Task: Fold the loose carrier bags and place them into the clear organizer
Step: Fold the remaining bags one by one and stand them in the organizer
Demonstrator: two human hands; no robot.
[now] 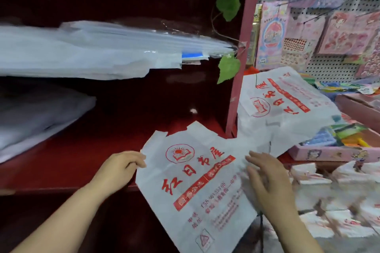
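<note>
A white carrier bag point(197, 187) with red print lies flat on the dark red shelf point(82, 156), hanging over its front edge. My left hand point(121, 168) pinches the bag's left edge near the handle. With straight fingers, my right hand point(269, 183) rests flat on the bag's right side. A second printed carrier bag point(283, 104) lies spread out behind, right of the pink post. At the lower right, several folded bags point(337, 201) sit together in what looks like a clear organizer; that area is blurred.
Stacks of white and clear plastic bags point(92, 51) fill the shelf's upper left, grey ones point(37, 113) below. A pink post point(240, 51) with green leaves divides the shelf from a pegboard of stickers. A pink box point(333, 150) of colourful items stands at right.
</note>
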